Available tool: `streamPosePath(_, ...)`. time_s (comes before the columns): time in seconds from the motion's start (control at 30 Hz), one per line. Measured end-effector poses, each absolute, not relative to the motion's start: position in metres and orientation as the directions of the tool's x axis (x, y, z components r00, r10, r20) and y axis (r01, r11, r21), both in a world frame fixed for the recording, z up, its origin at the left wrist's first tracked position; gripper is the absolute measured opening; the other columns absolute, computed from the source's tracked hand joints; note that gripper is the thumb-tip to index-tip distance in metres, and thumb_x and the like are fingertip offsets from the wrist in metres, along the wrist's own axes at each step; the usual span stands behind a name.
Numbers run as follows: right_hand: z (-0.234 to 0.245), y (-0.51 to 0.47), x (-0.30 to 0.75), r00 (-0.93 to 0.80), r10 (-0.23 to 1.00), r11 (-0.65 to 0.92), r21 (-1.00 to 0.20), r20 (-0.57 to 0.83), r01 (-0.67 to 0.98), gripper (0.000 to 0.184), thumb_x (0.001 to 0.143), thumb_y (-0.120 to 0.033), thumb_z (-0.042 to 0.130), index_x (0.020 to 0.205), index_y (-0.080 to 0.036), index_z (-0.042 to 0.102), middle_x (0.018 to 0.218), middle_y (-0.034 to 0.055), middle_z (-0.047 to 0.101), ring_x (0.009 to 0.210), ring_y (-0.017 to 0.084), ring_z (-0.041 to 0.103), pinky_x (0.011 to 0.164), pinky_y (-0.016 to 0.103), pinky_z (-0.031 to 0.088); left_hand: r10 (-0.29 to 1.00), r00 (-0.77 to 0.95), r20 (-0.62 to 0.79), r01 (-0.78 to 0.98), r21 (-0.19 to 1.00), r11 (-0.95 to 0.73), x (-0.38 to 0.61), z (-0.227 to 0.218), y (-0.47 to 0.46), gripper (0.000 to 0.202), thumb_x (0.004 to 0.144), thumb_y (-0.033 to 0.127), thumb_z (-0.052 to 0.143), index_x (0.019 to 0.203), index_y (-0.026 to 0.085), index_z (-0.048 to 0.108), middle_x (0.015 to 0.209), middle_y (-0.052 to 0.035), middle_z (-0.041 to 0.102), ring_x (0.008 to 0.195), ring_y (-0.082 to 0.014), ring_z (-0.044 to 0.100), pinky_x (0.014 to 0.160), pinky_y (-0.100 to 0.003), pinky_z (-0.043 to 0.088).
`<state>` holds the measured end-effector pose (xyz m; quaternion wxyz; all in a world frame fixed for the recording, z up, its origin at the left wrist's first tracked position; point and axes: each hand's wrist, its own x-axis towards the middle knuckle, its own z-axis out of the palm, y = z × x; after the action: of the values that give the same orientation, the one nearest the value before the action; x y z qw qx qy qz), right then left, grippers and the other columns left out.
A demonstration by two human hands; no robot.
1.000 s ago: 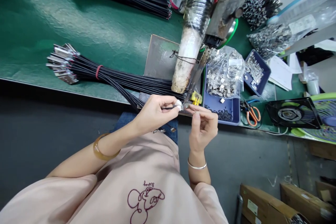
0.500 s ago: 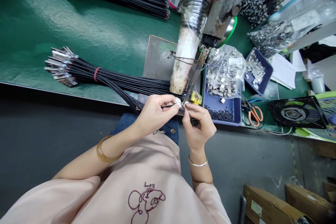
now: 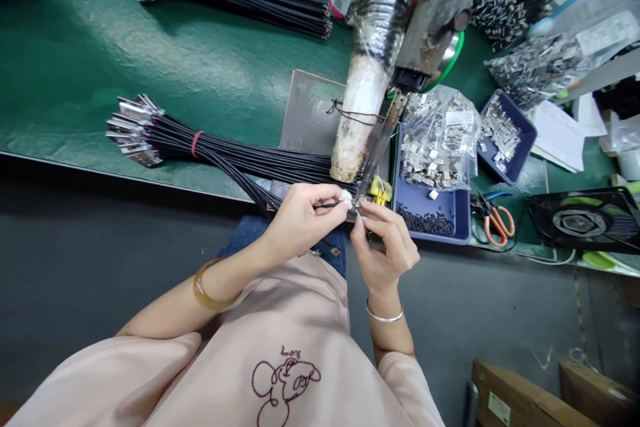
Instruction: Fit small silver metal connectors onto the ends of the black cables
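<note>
My left hand (image 3: 310,220) is closed in a pinch on a black cable (image 3: 326,205), and a white cover shows at its fingertips. Just to the right, my right hand (image 3: 385,240) pinches what looks like a thin silvery wire (image 3: 357,211); most of it is hidden by the fingers. Both sets of fingertips nearly meet below the lower end of a slanted metal bar (image 3: 379,153). Behind the left hand lies a bundle of black cables (image 3: 250,157) with metal connectors (image 3: 135,130) at its left end and a red band round it. The cable tip is too small to make out.
A foil-wrapped duct (image 3: 357,93) hangs above my hands. On the right are a blue tray (image 3: 463,223) with a bag of metal parts (image 3: 437,140), a smaller tray (image 3: 523,147), orange-handled pliers (image 3: 500,225) and a fan (image 3: 580,220). Another cable bundle (image 3: 240,3) lies farther back.
The whole view has shifted, so the scene sits slightly farther right. My hands keep the same pinches under the metal bar, with only slight movement of the fingers.
</note>
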<state>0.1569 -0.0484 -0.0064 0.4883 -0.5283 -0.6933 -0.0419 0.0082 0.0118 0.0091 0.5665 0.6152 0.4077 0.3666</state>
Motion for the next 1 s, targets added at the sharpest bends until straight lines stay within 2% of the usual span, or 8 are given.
streamPosePath(0.17,-0.001,-0.050,0.156,0.078,0.701,0.384,-0.467,0.709,0.796,0.023,0.081,-0.004,0.071,0.093,-0.023,0.066,0.099,0.0044,0.078,0.091,0.017,0.076,0.079,0.029,0.064,0.911,0.410,0.039,0.117,0.989,-0.095,0.005,0.010,0.010,0.019,0.084,0.018,0.057,0.067,0.011,0.065,0.056,0.0042,0.042,0.053,-0.0065,0.034,0.049,-0.021,0.027)
streamPosePath(0.3,0.005,-0.051,0.156,0.208,0.841,0.264,-0.714,0.499,0.649,0.012,0.087,-0.011,0.067,0.089,-0.023,0.067,0.100,0.0028,0.076,0.087,0.016,0.076,0.072,0.029,0.064,0.905,0.383,0.184,0.168,0.950,-0.264,0.004,0.010,0.008,0.019,0.082,0.012,0.058,0.065,0.011,0.067,0.057,0.0038,0.044,0.053,-0.0064,0.035,0.050,-0.023,0.027)
streamPosePath(0.37,0.007,-0.051,0.157,0.236,0.873,0.222,-0.779,0.426,0.587,0.008,0.088,-0.014,0.067,0.086,-0.022,0.066,0.100,0.0030,0.075,0.084,0.016,0.075,0.071,0.029,0.064,0.908,0.361,0.214,0.183,0.938,-0.294,0.005,0.010,0.008,0.019,0.080,0.011,0.059,0.063,0.012,0.067,0.056,0.0037,0.045,0.053,-0.0064,0.036,0.050,-0.023,0.027)
streamPosePath(0.57,0.009,-0.047,0.157,0.194,0.845,0.273,-0.715,0.498,0.644,0.011,0.084,-0.012,0.070,0.081,-0.022,0.066,0.096,0.0017,0.074,0.090,0.016,0.072,0.079,0.031,0.062,0.938,0.310,0.155,0.153,0.966,-0.211,0.009,0.008,0.007,0.015,0.080,0.014,0.059,0.070,0.012,0.070,0.067,-0.0014,0.065,0.059,-0.0090,0.053,0.053,-0.020,0.038)
streamPosePath(0.77,0.009,-0.043,0.157,0.195,0.841,0.270,-0.702,0.505,0.659,0.009,0.085,-0.013,0.071,0.082,-0.022,0.067,0.097,0.0027,0.074,0.089,0.016,0.071,0.073,0.030,0.061,0.946,0.283,0.158,0.176,0.961,-0.213,0.011,0.010,0.008,0.013,0.080,0.012,0.059,0.073,0.012,0.071,0.066,-0.0001,0.066,0.057,-0.0076,0.052,0.051,-0.017,0.039)
streamPosePath(0.9,0.013,-0.043,0.157,0.170,0.834,0.283,-0.670,0.526,0.686,0.010,0.085,-0.013,0.070,0.082,-0.022,0.068,0.096,0.0027,0.074,0.091,0.017,0.071,0.081,0.034,0.060,0.941,0.268,0.207,0.173,0.950,-0.259,0.012,0.012,0.009,0.013,0.079,0.011,0.060,0.069,0.012,0.069,0.062,0.0010,0.063,0.055,-0.0067,0.049,0.049,-0.016,0.038)
streamPosePath(1.0,0.014,-0.045,0.158,0.136,0.837,0.309,-0.663,0.529,0.682,0.014,0.084,-0.010,0.070,0.082,-0.023,0.066,0.096,0.0026,0.075,0.093,0.017,0.071,0.084,0.035,0.059,0.945,0.284,0.163,0.155,0.965,-0.213,0.012,0.012,0.009,0.014,0.079,0.012,0.059,0.072,0.012,0.071,0.066,-0.0007,0.066,0.058,-0.0083,0.054,0.051,-0.016,0.042)
